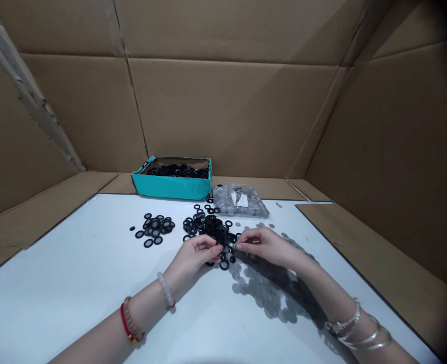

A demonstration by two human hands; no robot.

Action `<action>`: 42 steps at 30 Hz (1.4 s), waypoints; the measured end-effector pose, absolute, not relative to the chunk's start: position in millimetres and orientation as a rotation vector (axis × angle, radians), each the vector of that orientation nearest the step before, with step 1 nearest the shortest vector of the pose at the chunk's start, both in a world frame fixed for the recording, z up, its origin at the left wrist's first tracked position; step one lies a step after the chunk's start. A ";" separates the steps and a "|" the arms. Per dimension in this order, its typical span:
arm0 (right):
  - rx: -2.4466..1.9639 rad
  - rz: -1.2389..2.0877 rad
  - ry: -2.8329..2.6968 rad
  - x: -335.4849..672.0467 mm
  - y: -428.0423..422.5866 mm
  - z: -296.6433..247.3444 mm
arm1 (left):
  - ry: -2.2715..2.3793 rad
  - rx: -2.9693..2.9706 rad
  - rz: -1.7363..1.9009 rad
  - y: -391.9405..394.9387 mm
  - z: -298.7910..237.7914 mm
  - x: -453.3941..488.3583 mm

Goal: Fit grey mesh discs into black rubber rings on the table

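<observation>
My left hand is closed in a pinch at the front of a heap of black rings, with what looks like one black ring at its fingertips. Just to the right, my right hand also pinches, thumb against forefinger; whatever is between those fingertips is too small to make out. The two hands are a short gap apart. Thin grey translucent discs lie scattered under and in front of my right hand. Left of the heap is a smaller group of black rings with grey centres.
A turquoise box filled with black rings stands at the back. Beside it lies a clear plastic bag of grey discs with a white label. Cardboard walls enclose the white table at the back and sides.
</observation>
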State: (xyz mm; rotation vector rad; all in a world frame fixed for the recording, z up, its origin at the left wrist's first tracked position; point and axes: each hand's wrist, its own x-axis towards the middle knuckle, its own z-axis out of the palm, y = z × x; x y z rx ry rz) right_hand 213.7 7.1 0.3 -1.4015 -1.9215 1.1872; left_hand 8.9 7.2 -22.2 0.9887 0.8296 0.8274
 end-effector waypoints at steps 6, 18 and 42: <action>-1.415 1.222 -1.979 210.9 4.3 -3.4 | 0.843 0.994 0.825 7.1 -21.5 9.2; -1.601 0.798 -2.285 233.9 0.5 -4.5 | 0.861 1.010 0.840 7.8 -21.5 9.0; -1.238 1.317 -1.702 211.3 -7.3 21.1 | 0.903 1.175 0.823 2.4 -7.9 6.8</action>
